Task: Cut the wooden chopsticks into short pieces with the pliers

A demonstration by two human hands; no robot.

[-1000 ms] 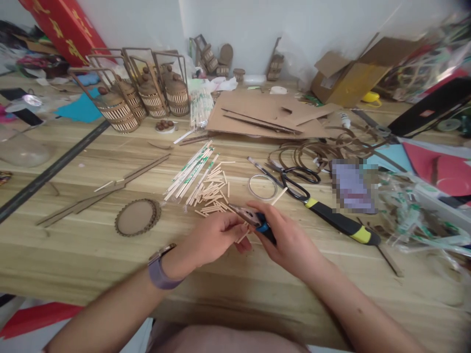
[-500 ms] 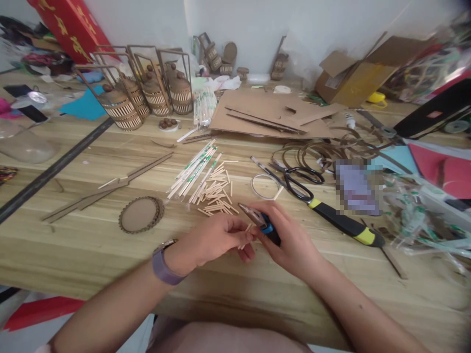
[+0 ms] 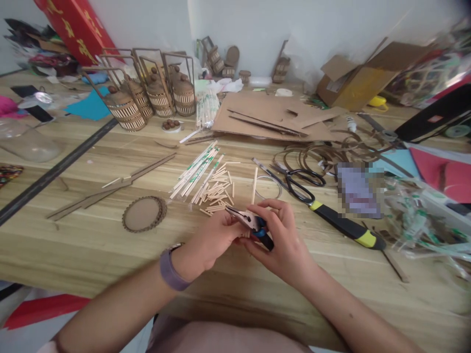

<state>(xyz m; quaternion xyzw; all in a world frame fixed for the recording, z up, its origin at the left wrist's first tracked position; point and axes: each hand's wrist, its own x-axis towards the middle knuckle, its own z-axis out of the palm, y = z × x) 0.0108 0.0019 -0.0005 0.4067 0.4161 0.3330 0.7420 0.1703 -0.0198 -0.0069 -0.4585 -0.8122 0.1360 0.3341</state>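
Blue-handled pliers (image 3: 253, 223) are gripped in my right hand (image 3: 283, 235), their jaws pointing left over my left fingertips. My left hand (image 3: 217, 235) is closed around short wooden sticks (image 3: 246, 234), mostly hidden under the pliers. A longer pale stick (image 3: 254, 185) stands up beyond my right fingers. Just past my hands lies a pile of short cut sticks (image 3: 220, 190), and beside it are green-and-white wrapped sticks (image 3: 196, 166). Round cardboard discs with ridged rims (image 3: 142, 214) rest to the left.
Black scissors (image 3: 301, 184), a wire ring (image 3: 274, 179) and a black-yellow handled tool (image 3: 342, 225) lie right. Cardboard strips (image 3: 117, 185) are left. Farther back stand small stick-covered baskets (image 3: 127, 115), cardboard sheets (image 3: 250, 110) and an open box (image 3: 353, 78).
The pliers have moved left over my left fingers, with their jaws turned more sideways. A longer stick now points up from beside my right fingers. The view has shifted slightly.
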